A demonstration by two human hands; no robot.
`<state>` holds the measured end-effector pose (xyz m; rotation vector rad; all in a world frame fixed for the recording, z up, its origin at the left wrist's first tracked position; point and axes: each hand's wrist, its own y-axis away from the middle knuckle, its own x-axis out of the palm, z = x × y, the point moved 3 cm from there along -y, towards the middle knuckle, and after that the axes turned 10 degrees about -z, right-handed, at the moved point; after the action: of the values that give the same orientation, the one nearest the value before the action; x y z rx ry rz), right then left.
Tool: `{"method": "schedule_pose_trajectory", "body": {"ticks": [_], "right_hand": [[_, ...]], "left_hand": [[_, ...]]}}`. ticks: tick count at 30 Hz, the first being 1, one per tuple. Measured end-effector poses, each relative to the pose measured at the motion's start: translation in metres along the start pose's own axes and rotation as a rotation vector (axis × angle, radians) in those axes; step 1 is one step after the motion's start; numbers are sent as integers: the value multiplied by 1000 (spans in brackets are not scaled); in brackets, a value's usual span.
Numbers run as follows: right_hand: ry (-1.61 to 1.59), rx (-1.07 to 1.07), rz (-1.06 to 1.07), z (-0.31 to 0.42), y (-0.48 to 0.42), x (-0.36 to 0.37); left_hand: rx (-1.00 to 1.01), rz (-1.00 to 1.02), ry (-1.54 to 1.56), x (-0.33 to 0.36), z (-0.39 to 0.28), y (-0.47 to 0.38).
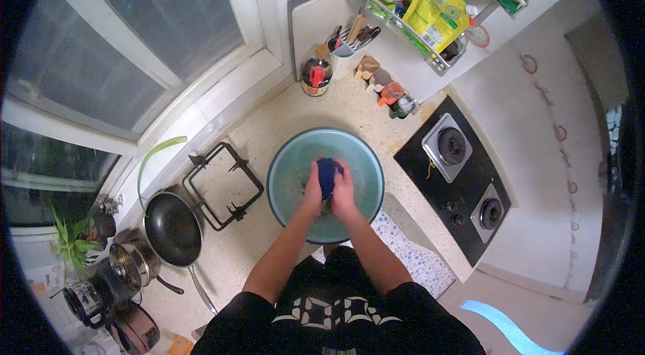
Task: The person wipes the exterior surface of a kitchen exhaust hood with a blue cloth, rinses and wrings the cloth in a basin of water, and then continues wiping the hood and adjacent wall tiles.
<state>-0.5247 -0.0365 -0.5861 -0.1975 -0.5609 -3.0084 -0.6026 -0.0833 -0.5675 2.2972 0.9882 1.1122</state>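
A dark blue cloth [326, 177] is bunched between my two hands, over the middle of a round teal basin [275, 184]. My left hand [312, 187] grips its left side and my right hand [344, 189] presses on its right side, fingers curled round it. The basin stands on the speckled countertop and seems to hold water with some dark bits; how deep it is I cannot tell. Part of the cloth is hidden by my palms and fingers.
Left of the basin lie a black pan support [221, 186] and a frying pan [173, 229], with a lidded pot [132, 265] beyond. A gas hob [466, 173] is on the right. Behind stand a bottle of dark liquid [316, 73], a utensil holder [347, 55] and spice containers [387, 85].
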Motion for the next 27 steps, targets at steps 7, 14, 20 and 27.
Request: {"method": "schedule_pose_trajectory", "body": {"ticks": [7,14,20,27], "right_hand": [[907,-662,78,54,18,17],[126,-2,230,56,10,13],[355,65,500,-8,-17,-33],[1027,-200,648,44,26,-11]], "left_hand": [[-66,117,217,22,-26,10],[6,-62,-211,4,-41,12],[-147,213,357,33,-87,21],[-101,-38,-60,-3,-97,13]]}}
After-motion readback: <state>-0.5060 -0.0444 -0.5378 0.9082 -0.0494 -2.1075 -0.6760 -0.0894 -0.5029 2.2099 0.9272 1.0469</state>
